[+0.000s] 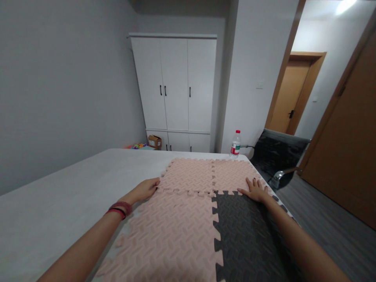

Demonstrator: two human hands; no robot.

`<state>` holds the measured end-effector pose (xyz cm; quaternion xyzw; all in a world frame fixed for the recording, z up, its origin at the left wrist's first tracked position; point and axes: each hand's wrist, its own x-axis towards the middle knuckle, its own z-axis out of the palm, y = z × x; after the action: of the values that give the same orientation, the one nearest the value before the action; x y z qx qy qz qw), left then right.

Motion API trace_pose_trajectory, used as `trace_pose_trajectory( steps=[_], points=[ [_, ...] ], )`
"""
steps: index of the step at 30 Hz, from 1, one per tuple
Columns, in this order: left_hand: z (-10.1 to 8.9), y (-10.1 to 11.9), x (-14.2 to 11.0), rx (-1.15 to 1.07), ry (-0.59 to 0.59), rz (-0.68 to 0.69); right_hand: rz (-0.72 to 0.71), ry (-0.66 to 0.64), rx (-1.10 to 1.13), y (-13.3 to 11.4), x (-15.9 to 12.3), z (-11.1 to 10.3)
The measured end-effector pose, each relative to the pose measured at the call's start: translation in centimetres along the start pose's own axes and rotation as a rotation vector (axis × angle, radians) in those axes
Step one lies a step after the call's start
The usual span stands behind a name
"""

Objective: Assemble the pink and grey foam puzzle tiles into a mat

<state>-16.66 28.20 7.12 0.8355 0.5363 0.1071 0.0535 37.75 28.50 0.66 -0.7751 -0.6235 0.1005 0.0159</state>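
Note:
Interlocking foam mat tiles lie joined on a white table. Across the far side are a pink foam mat tile (188,174) on the left and a second pink tile (230,171) on the right. Nearer me lie a larger-looking pink tile (176,231) and a dark grey tile (243,235), their toothed edges meeting. My left hand (147,189) is closed at the left edge of the far left pink tile, fingertips partly hidden. Fingers spread, my right hand (256,190) rests flat on the far right pink tile near its seam with the grey one.
A water bottle (235,144) with a red cap stands at the far right of the white table (73,196). Beyond the right edge is a black chair (279,152). A white cupboard (176,86) and a cardboard box (154,141) stand behind.

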Motion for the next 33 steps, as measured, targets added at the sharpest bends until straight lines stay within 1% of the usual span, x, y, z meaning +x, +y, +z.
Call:
trace_pose_trajectory(
  steps=[7, 14, 20, 25, 29, 33],
  points=[
    [0.4, 0.2, -0.3, 0.045, 0.024, -0.106, -0.003, -0.009, -0.012, -0.2, -0.3, -0.4],
    [0.3, -0.4, 0.1, 0.049, 0.028, -0.162, 0.003, -0.01, -0.016, -0.3, -0.4, -0.5],
    [-0.1, -0.1, -0.1, -0.004, 0.047, -0.125, 0.009, -0.017, -0.02, -0.4, -0.4, -0.6],
    [0.2, 0.5, -0.2, -0.028, 0.08, -0.081, 0.011, -0.008, -0.029, -0.5, -0.5, -0.6],
    [0.5, 0.1, -0.3, -0.043, 0.1, -0.048, 0.003, -0.011, -0.025, -0.5, -0.4, -0.5],
    [1.1, -0.6, -0.2, -0.038, 0.093, -0.015, 0.005, -0.014, -0.031, -0.4, -0.4, -0.5]
  ],
)
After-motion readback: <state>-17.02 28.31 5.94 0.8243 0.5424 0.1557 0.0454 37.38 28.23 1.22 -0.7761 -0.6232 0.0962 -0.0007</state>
